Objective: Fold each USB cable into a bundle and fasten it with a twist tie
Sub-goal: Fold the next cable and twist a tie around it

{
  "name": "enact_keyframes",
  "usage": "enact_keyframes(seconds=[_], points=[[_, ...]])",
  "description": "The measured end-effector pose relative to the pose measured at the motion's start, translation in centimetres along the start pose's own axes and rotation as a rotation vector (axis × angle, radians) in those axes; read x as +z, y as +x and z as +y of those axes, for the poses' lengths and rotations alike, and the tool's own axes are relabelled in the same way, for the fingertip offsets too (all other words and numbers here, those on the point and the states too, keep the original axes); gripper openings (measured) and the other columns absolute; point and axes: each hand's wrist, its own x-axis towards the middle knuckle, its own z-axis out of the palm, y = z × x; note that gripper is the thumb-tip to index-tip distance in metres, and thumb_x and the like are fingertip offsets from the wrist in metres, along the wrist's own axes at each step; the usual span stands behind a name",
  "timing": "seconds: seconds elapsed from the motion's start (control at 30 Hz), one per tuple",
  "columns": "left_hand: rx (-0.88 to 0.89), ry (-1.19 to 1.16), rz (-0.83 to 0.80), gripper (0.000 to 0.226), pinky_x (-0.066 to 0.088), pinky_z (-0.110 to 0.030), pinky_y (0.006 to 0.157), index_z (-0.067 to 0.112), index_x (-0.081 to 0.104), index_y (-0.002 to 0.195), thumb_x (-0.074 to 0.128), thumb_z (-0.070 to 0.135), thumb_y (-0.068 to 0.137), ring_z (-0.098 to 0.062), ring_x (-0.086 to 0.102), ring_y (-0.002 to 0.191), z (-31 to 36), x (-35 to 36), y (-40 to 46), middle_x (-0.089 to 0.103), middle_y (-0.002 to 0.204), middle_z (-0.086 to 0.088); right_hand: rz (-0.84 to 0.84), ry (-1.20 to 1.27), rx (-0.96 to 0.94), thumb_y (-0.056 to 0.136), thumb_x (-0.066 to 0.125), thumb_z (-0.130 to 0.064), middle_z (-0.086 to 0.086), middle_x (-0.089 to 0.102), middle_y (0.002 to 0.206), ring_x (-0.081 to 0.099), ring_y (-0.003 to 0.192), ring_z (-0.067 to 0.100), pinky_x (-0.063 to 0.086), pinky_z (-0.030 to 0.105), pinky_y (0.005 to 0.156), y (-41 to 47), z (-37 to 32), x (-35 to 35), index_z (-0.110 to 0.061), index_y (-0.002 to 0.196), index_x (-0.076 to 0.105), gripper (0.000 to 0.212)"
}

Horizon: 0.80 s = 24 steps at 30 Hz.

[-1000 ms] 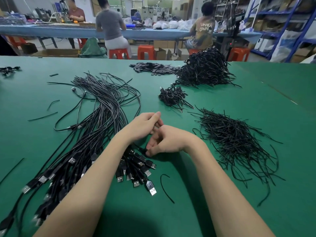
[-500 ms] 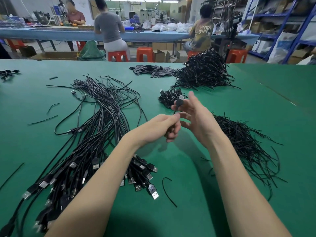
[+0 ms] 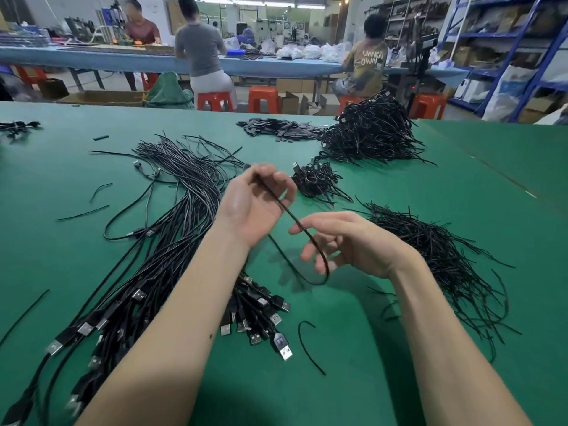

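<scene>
USB cable (image 3: 310, 238) thin black loop, L hand (image 3: 255, 204) pinching it, R hand (image 3: 347, 241) fingers loose.

A black USB cable (image 3: 307, 238) loops between raised hands, above the loose cable pile (image 3: 172, 216), twist ties (image 3: 436, 256) rightward.

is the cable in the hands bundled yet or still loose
Loose: the cable makes one open loop from the left hand around the right hand fingers; no tie on it.
</scene>
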Motion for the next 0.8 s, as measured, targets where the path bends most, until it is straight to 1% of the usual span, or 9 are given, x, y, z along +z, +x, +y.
enact_keyframes(seconds=[0.1, 0.2, 0.3, 0.4, 0.5, 0.57, 0.67, 0.73, 0.8], points=[[-0.041, -0.043, -0.079, 0.042, 0.051, -0.022, 0.057, 0.017, 0.05, 0.068, 0.035, 0.022, 0.107, -0.007, 0.049, 0.051, 0.5, 0.3, -0.5, 0.05, 0.062, 0.009, -0.11, 0.003, 0.133, 0.092, 0.068, -0.032, 0.01, 0.072, 0.086, 0.067, 0.067, 0.014, 0.054, 0.019, 0.058, -0.6, 0.9, -0.5, -0.019, 0.113, 0.074, 0.025], [-0.138, 0.218, -0.187, 0.047, 0.044, -0.018, 0.052, 0.02, 0.052, 0.067, 0.032, 0.033, 0.108, -0.005, 0.044, 0.048, 0.3, 0.8, -1.0, 0.049, 0.058, 0.01, 0.234, -0.136, 0.236, 0.085, 0.08, -0.034, 0.002, 0.063, 0.068, 0.053, 0.055, 0.011, 0.042, 0.018, 0.053, 0.1, 2.0, -0.9, -0.019, 0.102, 0.078, 0.022], [-0.184, 0.745, -0.206, 0.061, 0.051, -0.022, 0.052, 0.016, 0.066, 0.07, 0.026, 0.039, 0.109, -0.013, 0.059, 0.051, -0.9, 0.7, -1.0, 0.067, 0.066, -0.001, 0.647, -0.232, 0.074, 0.081, 0.083, -0.028, -0.008, 0.059, 0.059, 0.048, 0.053, 0.008, 0.039, 0.02, 0.054, 0.7, 1.9, -1.7, -0.021, 0.097, 0.077, 0.018], [-0.262, 1.06, -0.193, 0.063, 0.06, -0.029, 0.069, 0.003, 0.071, 0.088, 0.023, 0.038, 0.11, -0.027, 0.075, 0.079, -2.4, 0.4, -0.6, 0.076, 0.091, -0.019, 0.786, -0.106, -0.105, 0.09, 0.068, -0.016, -0.009, 0.064, 0.062, 0.043, 0.05, 0.006, 0.039, 0.022, 0.056, 0.6, 0.4, -1.9, -0.024, 0.1, 0.071, 0.012], [-0.185, 1.207, -0.14, 0.054, 0.056, -0.035, 0.092, 0.008, 0.072, 0.097, 0.026, 0.033, 0.11, -0.025, 0.073, 0.099, -3.6, -0.1, 0.1, 0.075, 0.106, -0.016, 0.759, -0.04, -0.175, 0.095, 0.06, -0.013, -0.006, 0.072, 0.071, 0.045, 0.05, 0.006, 0.042, 0.022, 0.056, 0.8, -1.5, -0.7, -0.025, 0.098, 0.064, 0.013], [-0.121, 1.187, -0.103, 0.046, 0.051, -0.034, 0.099, 0.015, 0.07, 0.1, 0.028, 0.03, 0.11, -0.019, 0.071, 0.103, -3.9, -0.5, 0.5, 0.075, 0.108, -0.007, 0.712, -0.075, -0.209, 0.095, 0.059, -0.008, -0.007, 0.072, 0.074, 0.051, 0.051, 0.004, 0.043, 0.018, 0.052, 1.1, -2.3, 0.4, -0.024, 0.091, 0.062, 0.017], [-0.063, 0.917, -0.045, 0.044, 0.052, -0.029, 0.093, 0.009, 0.065, 0.112, 0.025, 0.027, 0.11, -0.014, 0.067, 0.087, -3.5, -0.2, 0.5, 0.075, 0.093, 0.001, 0.519, 0.022, -0.194, 0.097, 0.054, -0.004, -0.003, 0.065, 0.076, 0.055, 0.057, 0.009, 0.046, 0.02, 0.05, 1.3, -2.8, 1.4, -0.021, 0.086, 0.059, 0.021], [-0.012, 0.688, 0.03, 0.048, 0.054, -0.028, 0.087, -0.002, 0.055, 0.131, 0.023, 0.026, 0.11, -0.022, 0.067, 0.099, -2.6, -0.1, 0.5, 0.07, 0.115, -0.012, 0.318, 0.166, -0.151, 0.1, 0.05, -0.003, 0.003, 0.064, 0.074, 0.061, 0.064, 0.016, 0.054, 0.026, 0.057, 0.9, -2.6, 1.6, -0.017, 0.088, 0.055, 0.019], [0.007, 0.523, 0.047, 0.051, 0.052, -0.036, 0.098, -0.006, 0.049, 0.137, 0.022, 0.027, 0.11, -0.033, 0.062, 0.12, -1.7, -0.2, 0.5, 0.06, 0.134, -0.021, 0.124, 0.211, -0.062, 0.1, 0.053, -0.007, 0.009, 0.067, 0.075, 0.068, 0.077, 0.023, 0.059, 0.033, 0.07, 0.4, -1.9, 1.4, -0.014, 0.09, 0.052, 0.012]])
